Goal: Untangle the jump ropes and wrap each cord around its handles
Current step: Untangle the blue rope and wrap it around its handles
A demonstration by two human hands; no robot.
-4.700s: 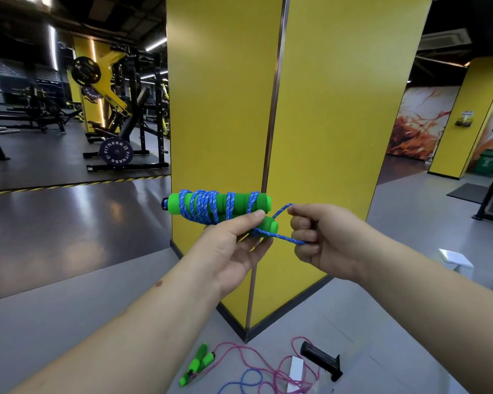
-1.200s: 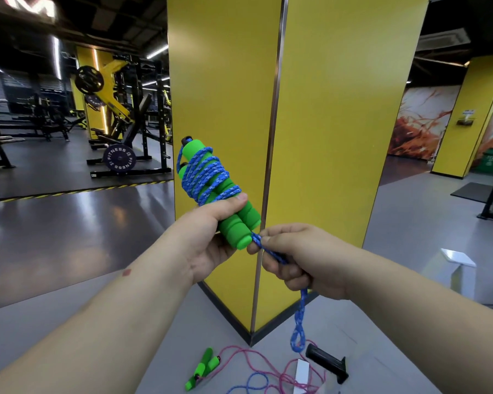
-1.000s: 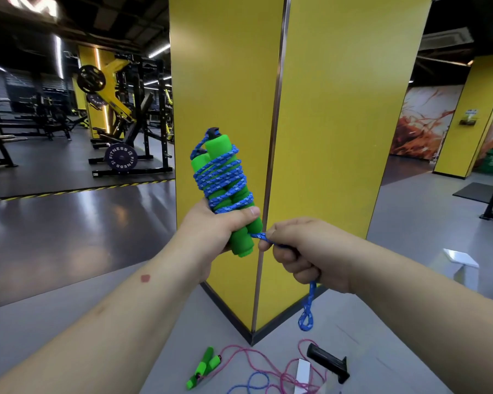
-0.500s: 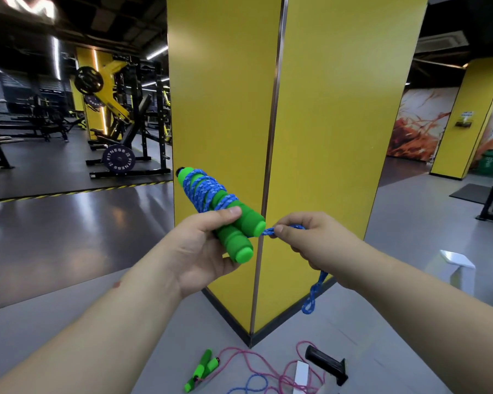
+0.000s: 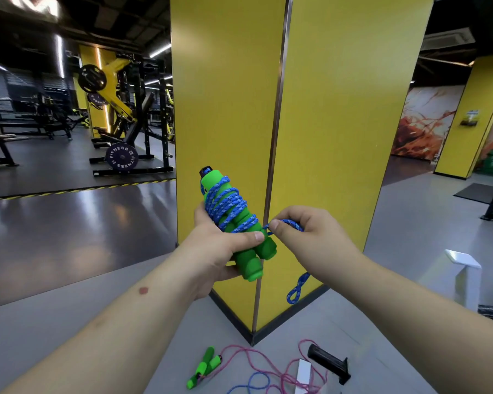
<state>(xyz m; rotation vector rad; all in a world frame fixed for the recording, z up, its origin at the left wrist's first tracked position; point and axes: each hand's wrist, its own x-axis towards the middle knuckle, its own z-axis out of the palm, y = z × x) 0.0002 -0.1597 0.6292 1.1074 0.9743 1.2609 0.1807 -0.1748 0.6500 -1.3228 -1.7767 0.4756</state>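
The left hand has its grip clamped round the paired green handles, tilted upright, most of the blue cord already coiled on them. Just right of that grip the right hand pinches the last stretch — a short loop dangles below. Down on the floor a pink rope lies loose, so I'd say one rope's nearly done.

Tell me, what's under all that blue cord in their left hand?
Two green foam handles held side by side by the left hand, wound in blue cord. The coils hide the handles' middles; the right hand pinches the loose end.
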